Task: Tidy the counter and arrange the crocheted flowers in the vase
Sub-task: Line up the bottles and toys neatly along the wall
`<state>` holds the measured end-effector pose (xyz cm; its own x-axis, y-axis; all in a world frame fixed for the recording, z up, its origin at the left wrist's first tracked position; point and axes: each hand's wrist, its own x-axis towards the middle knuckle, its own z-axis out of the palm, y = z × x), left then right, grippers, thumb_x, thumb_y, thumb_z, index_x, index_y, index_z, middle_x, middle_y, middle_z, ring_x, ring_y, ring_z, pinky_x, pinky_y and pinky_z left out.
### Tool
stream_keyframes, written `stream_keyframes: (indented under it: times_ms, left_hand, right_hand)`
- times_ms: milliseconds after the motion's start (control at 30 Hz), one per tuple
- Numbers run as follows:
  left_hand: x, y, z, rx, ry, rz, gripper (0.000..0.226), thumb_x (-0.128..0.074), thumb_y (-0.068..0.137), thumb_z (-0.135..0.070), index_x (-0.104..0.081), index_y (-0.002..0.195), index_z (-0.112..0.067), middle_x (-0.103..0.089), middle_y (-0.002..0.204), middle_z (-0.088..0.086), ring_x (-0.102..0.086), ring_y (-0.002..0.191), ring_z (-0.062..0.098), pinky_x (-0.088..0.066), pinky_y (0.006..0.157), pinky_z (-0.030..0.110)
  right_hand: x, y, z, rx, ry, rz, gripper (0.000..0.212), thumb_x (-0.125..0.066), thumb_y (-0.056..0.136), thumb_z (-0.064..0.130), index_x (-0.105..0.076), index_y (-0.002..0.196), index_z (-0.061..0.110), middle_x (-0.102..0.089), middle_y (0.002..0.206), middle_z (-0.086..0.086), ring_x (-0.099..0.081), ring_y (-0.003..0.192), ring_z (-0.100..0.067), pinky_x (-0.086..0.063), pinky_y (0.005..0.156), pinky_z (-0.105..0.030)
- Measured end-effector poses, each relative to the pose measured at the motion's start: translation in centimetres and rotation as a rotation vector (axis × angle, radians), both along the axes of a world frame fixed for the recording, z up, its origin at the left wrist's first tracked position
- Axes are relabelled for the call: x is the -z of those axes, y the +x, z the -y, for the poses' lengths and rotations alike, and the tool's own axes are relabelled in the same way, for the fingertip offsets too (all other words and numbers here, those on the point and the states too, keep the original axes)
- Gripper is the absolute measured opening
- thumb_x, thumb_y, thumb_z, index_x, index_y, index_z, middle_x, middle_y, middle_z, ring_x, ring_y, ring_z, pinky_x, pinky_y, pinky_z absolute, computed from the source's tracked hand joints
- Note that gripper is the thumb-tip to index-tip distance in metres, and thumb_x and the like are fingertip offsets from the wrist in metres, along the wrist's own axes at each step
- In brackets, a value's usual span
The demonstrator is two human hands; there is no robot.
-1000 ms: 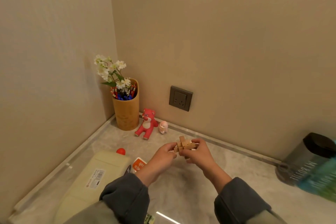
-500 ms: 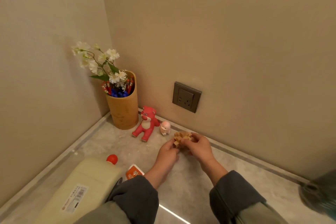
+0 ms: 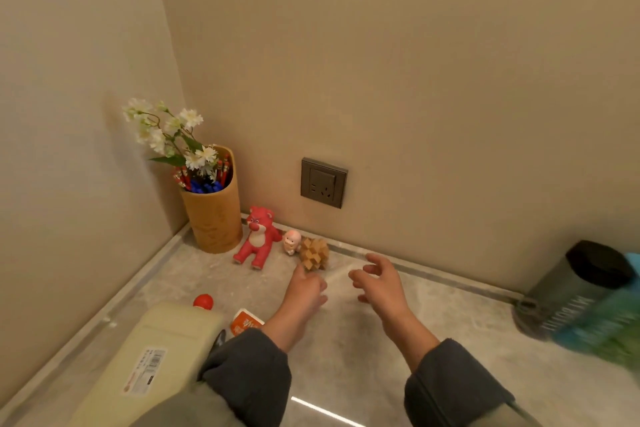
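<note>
Head view: the wooden burr puzzle [image 3: 314, 254] sits on the marble counter [image 3: 346, 357] against the back wall [image 3: 415, 114], just beside a small pink figurine [image 3: 292, 242] and a red bear figurine [image 3: 258, 237]. Both hands hold nothing: the left hand [image 3: 304, 291] hovers just in front of the puzzle, fingers loosely curled, and the right hand [image 3: 381, 282] is off to the side, fingers spread. In the corner stands the tan cylindrical vase [image 3: 214, 215] with white flowers [image 3: 166, 135] and red and blue pencils [image 3: 204, 185]

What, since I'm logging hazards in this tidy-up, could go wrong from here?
The left hand is right beside the round wooden burr puzzle; a nudge could roll it into the small pink figurine. The left sleeve is close by the cream plastic box and might drag it.
</note>
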<state>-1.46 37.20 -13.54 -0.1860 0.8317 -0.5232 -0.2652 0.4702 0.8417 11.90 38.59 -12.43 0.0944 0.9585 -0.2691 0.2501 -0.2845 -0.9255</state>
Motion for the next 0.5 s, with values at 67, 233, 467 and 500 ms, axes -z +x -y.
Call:
stream_keyframes:
  times_ms: [67,233,467,500]
  left_hand:
    - [-0.9,0.4,1.4,0.045,0.035,0.019,0.058,-0.043,0.097,-0.005,-0.024,0.150,-0.019,-0.053,0.122,0.008,-0.055,0.092,0.016,-0.050,0.079,0.032]
    - [-2.5,2.2,5.2,0.201,0.076,0.017,0.042,-0.047,0.098,-0.013,-0.040,0.140,-0.016,-0.053,0.130,0.008,-0.057,0.108,0.020,-0.050,0.083,0.031]
    - [-1.4,7.8,10.6,0.482,0.155,-0.075,0.030,-0.047,0.099,-0.018,-0.050,0.128,-0.021,-0.058,0.120,-0.002,-0.059,0.103,0.012,-0.052,0.077,0.024]
    - [-1.2,8.6,11.2,0.523,0.153,-0.054,0.028,-0.047,0.098,-0.018,-0.051,0.126,-0.021,-0.059,0.118,-0.003,-0.060,0.103,0.012,-0.052,0.076,0.023]
  right_hand:
    - [-0.7,0.7,1.7,0.042,0.026,-0.006,0.051,-0.066,0.087,0.017,-0.046,0.135,0.019,-0.053,0.119,-0.003,-0.063,0.096,-0.021,-0.054,0.069,-0.029]
    - [-2.0,2.6,6.2,0.131,0.067,-0.050,0.045,-0.065,0.087,0.016,-0.049,0.129,0.021,-0.054,0.118,-0.001,-0.064,0.094,-0.018,-0.050,0.064,-0.026]
    - [-1.8,6.7,14.4,0.328,0.075,0.022,0.042,-0.066,0.087,0.018,-0.050,0.125,0.027,-0.053,0.116,0.005,-0.062,0.101,-0.018,-0.052,0.067,-0.024]
    - [-1.7,7.3,15.6,0.361,0.077,0.036,0.042,-0.066,0.087,0.018,-0.051,0.125,0.027,-0.053,0.116,0.005,-0.062,0.102,-0.018,-0.054,0.071,-0.026]
